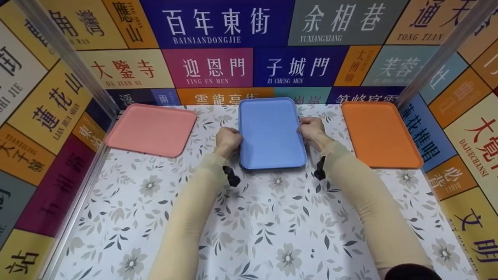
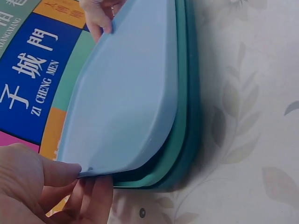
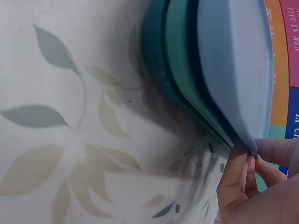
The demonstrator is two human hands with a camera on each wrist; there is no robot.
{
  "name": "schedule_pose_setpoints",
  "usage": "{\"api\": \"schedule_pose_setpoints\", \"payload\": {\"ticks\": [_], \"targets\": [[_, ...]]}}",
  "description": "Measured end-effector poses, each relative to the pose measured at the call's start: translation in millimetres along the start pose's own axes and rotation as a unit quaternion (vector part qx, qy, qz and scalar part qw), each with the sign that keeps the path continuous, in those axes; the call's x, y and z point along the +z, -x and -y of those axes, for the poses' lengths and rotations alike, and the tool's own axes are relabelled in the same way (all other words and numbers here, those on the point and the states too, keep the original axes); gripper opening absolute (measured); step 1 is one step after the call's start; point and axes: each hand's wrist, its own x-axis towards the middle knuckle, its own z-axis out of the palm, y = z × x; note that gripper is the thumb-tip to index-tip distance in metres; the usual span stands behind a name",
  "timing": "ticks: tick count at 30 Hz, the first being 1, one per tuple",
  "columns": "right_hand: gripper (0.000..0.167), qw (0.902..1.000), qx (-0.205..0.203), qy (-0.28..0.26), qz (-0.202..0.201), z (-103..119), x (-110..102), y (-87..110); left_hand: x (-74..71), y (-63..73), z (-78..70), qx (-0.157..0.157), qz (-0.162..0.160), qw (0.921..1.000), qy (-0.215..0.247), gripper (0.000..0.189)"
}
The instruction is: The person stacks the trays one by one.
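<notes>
A blue rectangular tray (image 1: 272, 134) lies in the middle of the head view, near the back wall. My left hand (image 1: 228, 139) pinches its left rim, thumb on top and fingers beneath. On the opposite rim my right hand (image 1: 312, 127) has the same kind of pinch. Both wrist views show a green tray (image 2: 183, 93) and a darker teal tray (image 3: 156, 56) stacked under the blue one. A gap shows between the blue rim and the green tray at the near side. The head view hides these lower trays almost wholly.
A pink tray (image 1: 153, 128) lies at the left and an orange tray (image 1: 383, 136) at the right, against the side panel. Sign-covered walls (image 1: 218, 68) enclose the back and sides. A floral cloth (image 1: 256, 217) covers the table.
</notes>
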Motion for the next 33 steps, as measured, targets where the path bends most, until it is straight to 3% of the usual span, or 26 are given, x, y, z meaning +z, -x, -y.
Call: {"api": "schedule_pose_setpoints", "payload": {"ticks": [2, 7, 10, 17, 19, 23, 26, 27, 31, 33], "targets": [[0.061, 0.9998, 0.002, 0.017, -0.012, -2, 2, -1.9, 0.2, 7.3, -3.0, 0.008, -0.010, 0.9997, -0.019, 0.034], [0.059, 0.9978, -0.008, 0.057, -0.035, -6, 5, -3.2, 4.1, 7.1, -0.3, 0.056, -0.053, 0.9930, -0.089, 0.029], [0.058, 0.9969, -0.023, 0.065, -0.039, -6, 6, -2.0, 4.0, 7.8, 0.1, 0.067, -0.072, 0.9887, -0.113, 0.027], [0.054, 0.9925, -0.041, 0.107, -0.043, -5, 7, 0.3, 2.7, 5.5, 4.8, 0.065, -0.063, 0.9882, -0.124, 0.023], [0.054, 0.9912, -0.039, 0.121, -0.038, -2, 7, -0.4, 2.2, -0.1, 9.3, 0.070, -0.057, 0.9887, -0.120, 0.022], [0.054, 0.9888, -0.026, 0.145, -0.025, 1, 5, -8.2, 10.0, -40.5, 36.2, 0.096, -0.059, 0.9854, -0.128, 0.020], [0.050, 0.9852, -0.035, 0.165, -0.029, -7, 1, -29.3, 15.7, -72.2, 57.6, 0.123, -0.066, 0.9800, -0.142, 0.021], [0.049, 0.9835, -0.039, 0.174, -0.029, -6, 1, -29.6, 14.5, -76.7, 61.3, 0.129, -0.063, 0.9792, -0.144, 0.022], [0.044, 0.9802, -0.052, 0.187, -0.040, 10, 4, -10.5, 3.9, -87.7, 70.9, 0.139, -0.058, 0.9782, -0.144, 0.027], [0.044, 0.9808, -0.060, 0.180, -0.042, 21, 8, 5.1, -13.0, -63.5, 59.4, 0.120, -0.044, 0.9840, -0.124, 0.030]]}}
